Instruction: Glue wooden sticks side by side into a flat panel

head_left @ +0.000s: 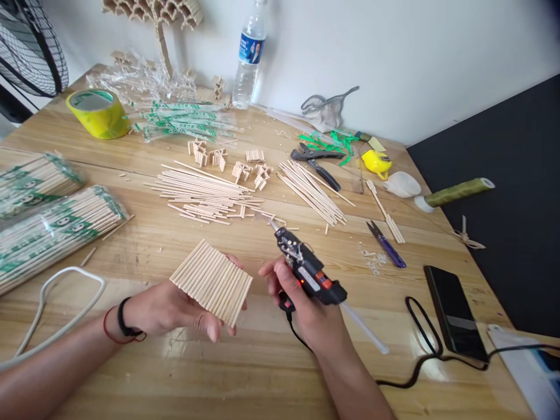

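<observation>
Your left hand (177, 310) grips a flat, pale, ridged panel of side-by-side wooden sticks (211, 282) above the bench (210, 376), at nine o'clock from the black glue gun (308, 269) clasped in your right hand (308, 312).

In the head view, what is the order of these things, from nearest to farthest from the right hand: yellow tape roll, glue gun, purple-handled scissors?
From the right hand:
1. Glue gun: held in it.
2. Purple-handled scissors: on the table, to its right.
3. Yellow tape roll: far left, toward the back.
</observation>
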Action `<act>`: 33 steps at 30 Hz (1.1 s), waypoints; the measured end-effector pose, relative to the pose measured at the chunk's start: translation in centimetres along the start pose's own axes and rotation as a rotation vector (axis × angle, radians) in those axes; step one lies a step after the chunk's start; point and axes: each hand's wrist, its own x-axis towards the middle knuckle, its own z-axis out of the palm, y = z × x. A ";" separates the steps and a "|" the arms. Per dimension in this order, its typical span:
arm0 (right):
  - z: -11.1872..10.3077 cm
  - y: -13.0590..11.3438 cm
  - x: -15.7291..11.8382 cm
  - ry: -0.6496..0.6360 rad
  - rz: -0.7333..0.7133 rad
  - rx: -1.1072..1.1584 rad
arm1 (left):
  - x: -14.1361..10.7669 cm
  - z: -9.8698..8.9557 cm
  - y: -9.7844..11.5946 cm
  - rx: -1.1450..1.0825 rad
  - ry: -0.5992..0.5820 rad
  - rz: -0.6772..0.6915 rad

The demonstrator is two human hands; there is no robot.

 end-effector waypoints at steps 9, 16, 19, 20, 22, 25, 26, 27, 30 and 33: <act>0.8 -1.0 -0.7 -0.044 0.030 -0.055 | 0.5 0.0 0.6 0.140 0.161 0.122; 0.0 0.3 -0.4 -0.224 -0.073 0.015 | 0.5 -0.1 0.5 0.107 0.100 0.187; 0.0 0.2 -0.3 -0.209 -0.083 -0.003 | 0.5 -0.3 0.3 0.131 0.112 0.204; 0.1 0.1 -0.3 -0.203 -0.086 -0.008 | 0.5 -0.4 0.3 0.137 0.125 0.202; 0.2 -0.1 -0.4 -0.186 -0.088 -0.009 | 0.4 -0.3 0.4 0.138 0.136 0.188; 0.2 -0.3 -0.6 -0.156 -0.077 -0.005 | 0.3 -0.1 0.9 0.120 0.100 0.138; 0.2 -0.3 -0.7 -0.152 -0.074 -0.009 | 0.2 0.0 1.2 0.115 0.079 0.103; 0.1 -0.2 -0.7 -0.161 -0.081 -0.014 | 0.2 0.1 1.4 0.110 0.054 0.073; -0.1 0.1 -0.6 -0.212 -0.111 -0.019 | 0.2 0.5 1.9 0.118 0.016 0.008; -0.3 0.4 -0.5 -0.249 -0.121 -0.020 | 0.1 0.5 1.8 0.147 0.006 -0.012</act>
